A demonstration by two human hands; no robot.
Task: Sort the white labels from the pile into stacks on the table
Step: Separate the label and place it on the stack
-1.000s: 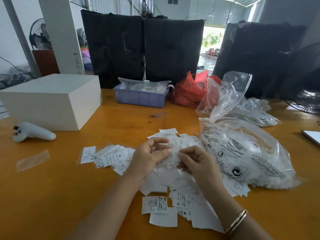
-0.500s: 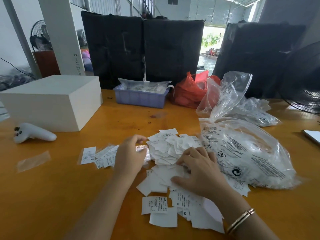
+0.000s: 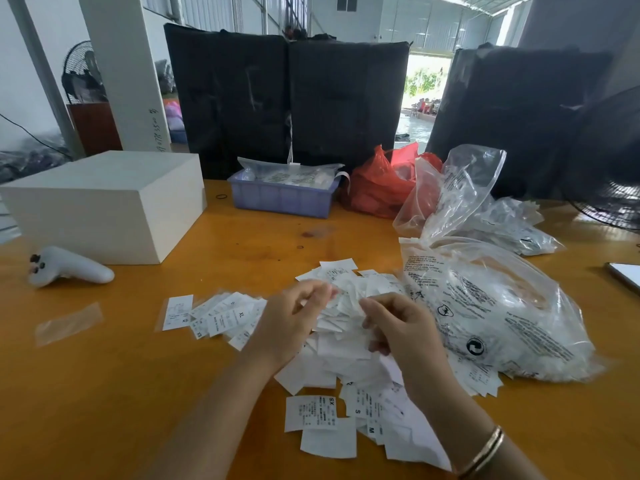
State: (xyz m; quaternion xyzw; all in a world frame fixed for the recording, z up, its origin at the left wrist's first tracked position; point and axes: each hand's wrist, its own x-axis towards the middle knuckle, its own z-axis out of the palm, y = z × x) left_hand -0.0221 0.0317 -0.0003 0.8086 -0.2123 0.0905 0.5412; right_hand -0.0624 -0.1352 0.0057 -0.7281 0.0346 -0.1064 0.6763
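White paper labels in a loose pile [image 3: 346, 327] sit at centre frame on your orange wooden table [image 3: 104, 393], and both your hands are over them. Your left hand [image 3: 294, 320] has its fingers curled, fingertips pinching at blurred labels; your right hand [image 3: 401, 330] is curled too, gripping labels at the pile's top. Left of the pile, a small spread of sorted labels [image 3: 221, 315] lies flat, one marked XL. Hard against the pile's right edge, a clear printed plastic bag of labels [image 3: 491, 306] crowds you. Bare tabletop opens lower left. Far left, a white handheld controller [image 3: 69, 266] lies beside a white rectangular box [image 3: 104, 202]. Upper centre, a blue plastic tray [image 3: 280, 199].
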